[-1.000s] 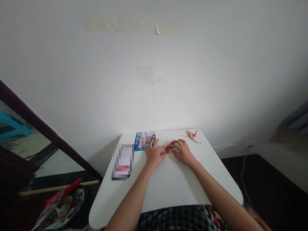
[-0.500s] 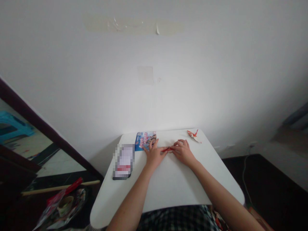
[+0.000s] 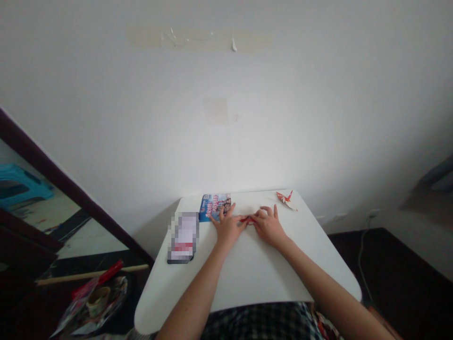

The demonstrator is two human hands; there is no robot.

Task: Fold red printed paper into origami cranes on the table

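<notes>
A small piece of folded red paper (image 3: 250,220) lies between my two hands, low over the white table (image 3: 262,269). My left hand (image 3: 228,228) pinches its left end, with the other fingers spread toward a blue printed leaflet (image 3: 208,208). On the right end, the thumb and forefinger of my right hand (image 3: 271,227) press the paper, while its other fingers are raised. The fingers cover most of the paper, so its full shape is hidden. Beyond my right hand sits a red and white folded paper crane (image 3: 287,199).
A phone (image 3: 183,238), blurred out in part, lies at the table's left side. The white wall (image 3: 283,118) rises right behind the table. On the floor at the left are a bin with litter (image 3: 102,302) and a wooden stick (image 3: 130,268). A cable (image 3: 361,250) hangs at the right.
My right hand has shifted its grip slightly along the red paper, and its outer fingers have lifted and spread. My left hand keeps its pinch. The whole view has shifted slightly.
</notes>
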